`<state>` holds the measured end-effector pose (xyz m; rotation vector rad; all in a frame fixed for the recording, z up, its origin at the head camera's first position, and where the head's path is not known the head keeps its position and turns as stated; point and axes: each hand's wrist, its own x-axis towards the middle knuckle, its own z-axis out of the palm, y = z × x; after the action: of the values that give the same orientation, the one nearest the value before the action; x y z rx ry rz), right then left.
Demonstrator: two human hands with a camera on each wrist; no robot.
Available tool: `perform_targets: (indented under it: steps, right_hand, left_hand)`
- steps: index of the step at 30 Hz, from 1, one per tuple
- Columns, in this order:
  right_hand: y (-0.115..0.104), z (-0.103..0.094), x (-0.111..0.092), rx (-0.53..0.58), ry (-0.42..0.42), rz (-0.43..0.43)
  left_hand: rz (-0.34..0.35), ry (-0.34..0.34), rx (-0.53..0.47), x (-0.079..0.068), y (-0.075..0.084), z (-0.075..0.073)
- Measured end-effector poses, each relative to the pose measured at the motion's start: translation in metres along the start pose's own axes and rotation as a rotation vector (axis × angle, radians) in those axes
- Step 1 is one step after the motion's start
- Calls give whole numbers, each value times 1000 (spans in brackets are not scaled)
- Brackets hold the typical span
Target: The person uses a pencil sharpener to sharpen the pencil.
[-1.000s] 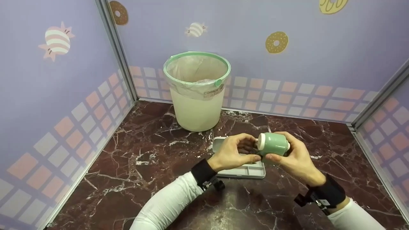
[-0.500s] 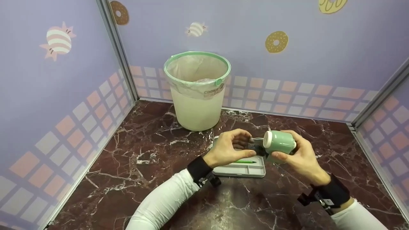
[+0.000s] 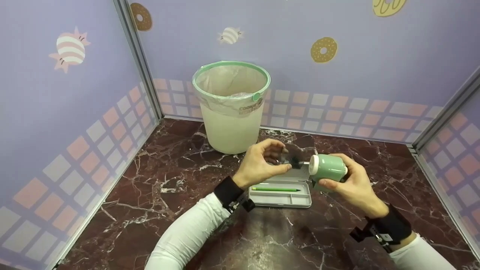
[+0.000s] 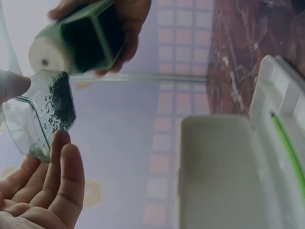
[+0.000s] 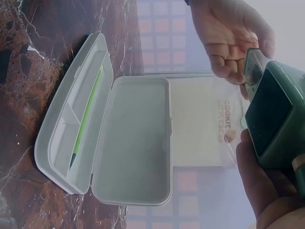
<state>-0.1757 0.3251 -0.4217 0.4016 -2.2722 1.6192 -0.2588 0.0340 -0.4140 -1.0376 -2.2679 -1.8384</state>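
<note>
The right hand (image 3: 354,185) grips a green pencil sharpener (image 3: 330,168) with a cream round end, tilted on its side above the table. Between thumb and fingers the left hand (image 3: 258,163) pinches a clear shavings container (image 4: 50,107) at the sharpener's left. Dark shavings (image 4: 61,102) cling to one side of it in the left wrist view. Whether container and sharpener touch is hard to tell. Below the hands lies an opened grey pencil case (image 3: 275,200), its lid (image 5: 136,138) folded back. A green pencil (image 3: 277,189) lies in its long compartment.
A tall bin (image 3: 232,127) with a green rim and a clear liner stands behind the hands, near the back wall. Patterned panels (image 3: 375,75) enclose the dark marbled table (image 3: 150,210) at the back and both sides.
The left hand has moved left and away from the sharpener, carrying the clear container with it. The sharpener shifted slightly right, then stayed. The pencil in the case has come into view.
</note>
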Motion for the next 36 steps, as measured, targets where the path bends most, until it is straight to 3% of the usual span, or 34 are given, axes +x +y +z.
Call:
perform_targets:
  steps: [8,17,24,30,36]
  right_hand:
    - [6,-3,-3,24,-32,-2]
    - [13,-5,-7,0,-43,-28]
    - [17,-4,-10,26,-55,-6]
    - [19,-5,-12,25,-64,-6]
    - [20,-5,-13,16,-69,-13]
  left_hand:
    - [20,123,-24,27,10,-37]
    - [58,225,113,58,28,-78]
    - [9,285,176,87,41,-111]
    - [-24,374,322,113,41,-149]
    - [-57,446,505,126,31,-178]
